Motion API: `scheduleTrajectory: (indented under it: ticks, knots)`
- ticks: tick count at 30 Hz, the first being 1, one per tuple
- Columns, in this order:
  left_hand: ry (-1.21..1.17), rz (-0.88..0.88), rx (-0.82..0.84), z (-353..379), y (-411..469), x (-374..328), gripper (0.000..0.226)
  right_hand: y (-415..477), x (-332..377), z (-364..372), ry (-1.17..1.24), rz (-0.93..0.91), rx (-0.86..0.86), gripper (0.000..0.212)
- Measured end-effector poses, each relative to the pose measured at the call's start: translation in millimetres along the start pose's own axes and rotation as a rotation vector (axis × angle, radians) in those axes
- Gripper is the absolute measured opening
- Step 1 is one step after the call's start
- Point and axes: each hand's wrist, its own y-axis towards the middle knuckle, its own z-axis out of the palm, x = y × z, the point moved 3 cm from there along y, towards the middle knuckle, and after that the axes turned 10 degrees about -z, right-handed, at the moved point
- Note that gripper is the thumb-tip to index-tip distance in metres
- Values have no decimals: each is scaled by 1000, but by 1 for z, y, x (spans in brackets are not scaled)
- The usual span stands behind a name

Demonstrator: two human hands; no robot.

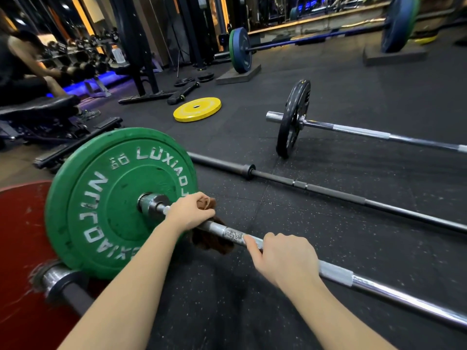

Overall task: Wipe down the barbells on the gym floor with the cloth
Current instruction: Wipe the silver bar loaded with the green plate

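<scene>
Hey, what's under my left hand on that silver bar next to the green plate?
A brown cloth, which the left hand grips around the silver bar; it bunches above the knuckles and hangs below. The bar's surface under cloth and hand is covered.

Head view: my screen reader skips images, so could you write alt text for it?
A left hand grips a brown cloth around a barbell beside its green plate, while the right hand holds it further along. A black bar and a yellow plate lie on the floor beyond.
</scene>
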Motion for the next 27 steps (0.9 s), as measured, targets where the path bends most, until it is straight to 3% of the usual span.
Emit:
scheduleTrajectory:
  ticks: [2, 6, 8, 11, 15, 18, 21, 27]
  knots:
    - [16, 67, 26, 7, -8, -11, 18, 0, 0, 0, -2, -4, -8, 61]
    - [-60, 185, 77, 18, -19, -22, 39, 0, 1, -1, -9, -7, -10, 61]
    - [-137, 178, 143, 15, -15, -21, 37, 0, 1, -1, -6, -5, 1, 61]
    - [-150, 118, 174, 1, 2, -11, 25, 1, 0, 0, 7, 8, 12, 61]
    - [-184, -58, 52, -21, 18, 19, 22, 1, -1, 0, 4, 11, 5, 61]
    - [-119, -92, -13, -16, 12, 15, 23, 2, 0, 1, 8, 3, 6, 62]
    - [-28, 2, 41, 0, -4, 0, 22, 2, 0, 1, -6, 6, -2, 61]
    - [-163, 178, 119, 16, -25, -21, 49, 3, 0, 3, 0, -4, 0, 61]
